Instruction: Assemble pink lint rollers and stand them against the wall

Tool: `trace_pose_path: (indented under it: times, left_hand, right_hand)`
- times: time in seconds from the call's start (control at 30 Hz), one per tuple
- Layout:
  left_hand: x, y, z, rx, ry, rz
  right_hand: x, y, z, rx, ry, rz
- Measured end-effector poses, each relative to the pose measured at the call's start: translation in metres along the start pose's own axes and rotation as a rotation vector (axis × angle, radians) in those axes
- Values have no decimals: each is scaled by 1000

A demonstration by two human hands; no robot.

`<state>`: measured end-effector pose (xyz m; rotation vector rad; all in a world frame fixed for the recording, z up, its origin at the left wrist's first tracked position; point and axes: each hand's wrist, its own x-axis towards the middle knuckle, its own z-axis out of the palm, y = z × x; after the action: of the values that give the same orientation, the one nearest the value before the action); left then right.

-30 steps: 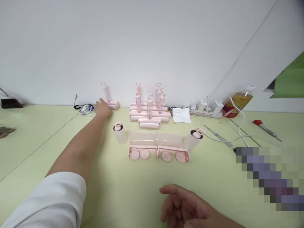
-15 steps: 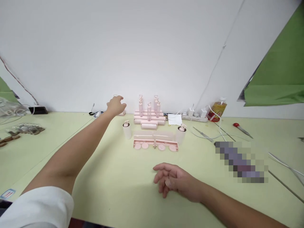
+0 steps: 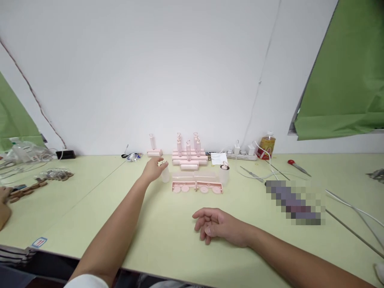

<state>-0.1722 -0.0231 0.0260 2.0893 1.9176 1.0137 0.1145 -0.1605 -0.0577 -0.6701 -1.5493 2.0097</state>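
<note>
My left hand [image 3: 154, 169] reaches over the table to a white cylinder [image 3: 165, 176]. Its thumb and fingers are parted about the cylinder's top, partly covering it; a firm grip does not show. A second white cylinder [image 3: 224, 176], with a dark rim and a pink piece on top, stands to the right. Between them lie two pink half-shells [image 3: 183, 185] holding round discs, with clear covers [image 3: 205, 175] behind. My right hand [image 3: 222, 227] rests above the table nearer me, fingers loosely curved and apart, holding nothing.
Several pink rollers with upright handles [image 3: 189, 154] stand by the wall, one more [image 3: 154, 152] to their left. A power strip [image 3: 246, 156], bottle [image 3: 266, 146], tweezers [image 3: 251, 173] and red-handled tool [image 3: 299, 168] lie right. Another person's hand [image 3: 4, 204] is at far left.
My left hand has drawn back from the pink roller at the wall and come to the left white cylinder. My right hand has stayed almost still. The view has shifted slightly.
</note>
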Motion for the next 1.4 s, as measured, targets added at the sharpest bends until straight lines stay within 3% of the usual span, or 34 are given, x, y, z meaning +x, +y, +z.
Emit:
trace_pose_path:
  times: [0.13, 0.47, 0.6, 0.77, 0.97, 1.17, 1.27, 1.4]
  left_hand:
    - [-7, -12, 18, -2, 44, 14]
    - [-5, -16, 27, -63, 125, 35]
    - [-4, -12, 24, -104, 192, 41]
    - [-3, -4, 7, -107, 296, -7]
    - [-9, -23, -11, -28, 59, -253]
    - [-12, -50, 1, 84, -280, -347]
    - [-14, -48, 3, 134, -332, -322]
    - [-14, -27, -11, 222, -270, -267]
  right_hand:
    - [-1, -4, 2, -18, 12, 12]
    - [-3, -4, -1, -27, 6, 19]
    - [-3, -4, -1, -29, 11, 23]
    - [-3, -3, -2, -29, -8, 22]
    - [-5, -4, -2, -36, 0, 28]
    - [-6, -7, 0, -46, -7, 48]
    - [-6, -8, 0, -59, -8, 55]
    - [-6, -8, 1, -56, -19, 49]
